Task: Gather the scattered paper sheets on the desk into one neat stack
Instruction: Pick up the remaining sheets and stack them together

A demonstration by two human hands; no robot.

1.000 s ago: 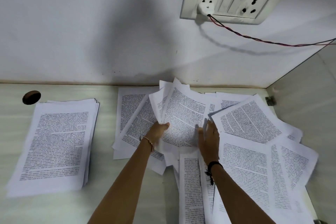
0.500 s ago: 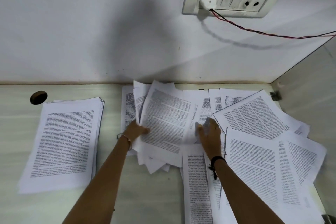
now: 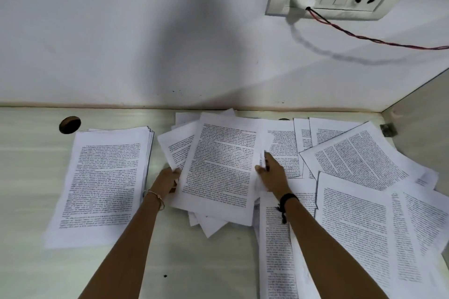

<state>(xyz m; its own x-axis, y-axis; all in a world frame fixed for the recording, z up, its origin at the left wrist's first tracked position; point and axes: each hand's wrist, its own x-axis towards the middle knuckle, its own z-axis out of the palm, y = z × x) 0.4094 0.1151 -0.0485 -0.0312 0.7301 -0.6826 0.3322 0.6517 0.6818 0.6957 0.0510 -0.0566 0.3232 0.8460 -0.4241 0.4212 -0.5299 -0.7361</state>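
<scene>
Since the bundle (image 3: 221, 170) had slid left from half a second before, its left edge lay just beside the stack (image 3: 104, 184) at centre left of the desk (image 3: 29, 177), where a plain gap had shown earlier. The left hand (image 3: 167, 182) gripped the bundle's left edge, fingers curled under it. At frame centre the right hand (image 3: 272, 177) met the bundle's right edge, index straight, thumb on paper; whether it pinched could not be told. Loose sheets (image 3: 359, 216) remained fanned over one another across the lower right.
</scene>
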